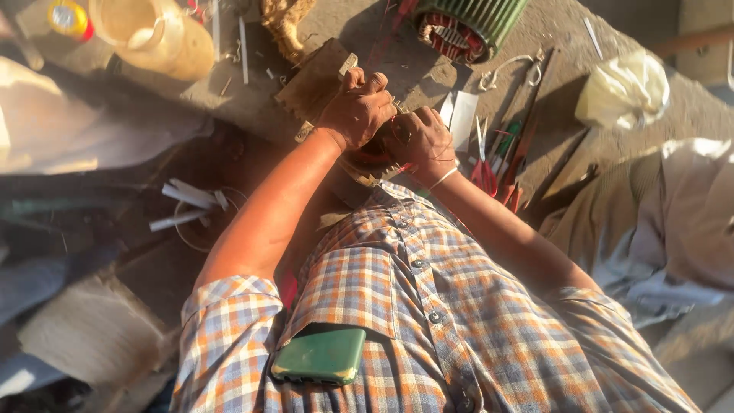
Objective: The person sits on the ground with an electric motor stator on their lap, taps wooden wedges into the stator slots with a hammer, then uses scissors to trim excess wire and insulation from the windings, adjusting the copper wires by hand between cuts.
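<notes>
**A:** What are the fingers doing?

**B:** Both hands meet over a small round coil of reddish copper wire [372,155], held just in front of the person's chest. The left hand [358,107] has its fingers curled tightly together, knuckles up, pressing on the top of the coil. The right hand [420,139], a thin pale bangle at its wrist, curls in from the other side; its fingertips are hidden, so I cannot tell exactly what they pinch.

**A:** And under the hands?

**B:** A worn block of brown wood [315,80] lies just behind the coil, on a dusty grey concrete floor [558,46] in low, warm sunlight.

**A:** What lies around?

**B:** To the right, red-handled hand tools [497,172] and white paper slips [461,115]. Farther off, a green ribbed motor stator with red windings [466,27]. To the left, a cream plastic jug [157,34] and a bowl of white strips [195,210]. A green phone [319,356] sits in the checked shirt's pocket.
</notes>
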The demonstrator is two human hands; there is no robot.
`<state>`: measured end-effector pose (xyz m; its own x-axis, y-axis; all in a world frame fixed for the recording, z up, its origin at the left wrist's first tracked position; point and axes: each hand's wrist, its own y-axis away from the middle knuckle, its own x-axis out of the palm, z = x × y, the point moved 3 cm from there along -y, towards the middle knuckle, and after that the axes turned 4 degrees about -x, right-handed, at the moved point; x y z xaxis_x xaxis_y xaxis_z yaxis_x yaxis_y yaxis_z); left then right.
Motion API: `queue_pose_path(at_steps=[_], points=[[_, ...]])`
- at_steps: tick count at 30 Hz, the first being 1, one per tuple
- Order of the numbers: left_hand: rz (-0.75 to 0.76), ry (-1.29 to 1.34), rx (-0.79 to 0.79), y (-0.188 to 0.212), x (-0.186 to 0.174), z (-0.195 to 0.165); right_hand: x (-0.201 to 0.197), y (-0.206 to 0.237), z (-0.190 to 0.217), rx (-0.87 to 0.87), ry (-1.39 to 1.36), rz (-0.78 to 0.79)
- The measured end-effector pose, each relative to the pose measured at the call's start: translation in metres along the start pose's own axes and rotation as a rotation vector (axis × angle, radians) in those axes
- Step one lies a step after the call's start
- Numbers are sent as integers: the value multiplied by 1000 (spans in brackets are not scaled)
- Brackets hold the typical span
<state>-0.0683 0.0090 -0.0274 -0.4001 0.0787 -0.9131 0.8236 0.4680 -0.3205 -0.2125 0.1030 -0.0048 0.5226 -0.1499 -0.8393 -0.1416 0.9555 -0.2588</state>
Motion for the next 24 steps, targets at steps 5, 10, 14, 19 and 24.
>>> queue_pose_path(at_steps=[5,10,14,19,24], points=[[21,55,152,-4,-7,14,24,5,15,224,126,-98],[128,163,225,-9,-9,24,30,-1,28,221,83,-63],[180,156,261,-7,-11,31,28,-2,42,233,100,-80],[357,16,143,-11,-6,30,30,-1,53,386,215,-186],[502,-56,208,-21,3,32,35,-6,45,396,221,-73]])
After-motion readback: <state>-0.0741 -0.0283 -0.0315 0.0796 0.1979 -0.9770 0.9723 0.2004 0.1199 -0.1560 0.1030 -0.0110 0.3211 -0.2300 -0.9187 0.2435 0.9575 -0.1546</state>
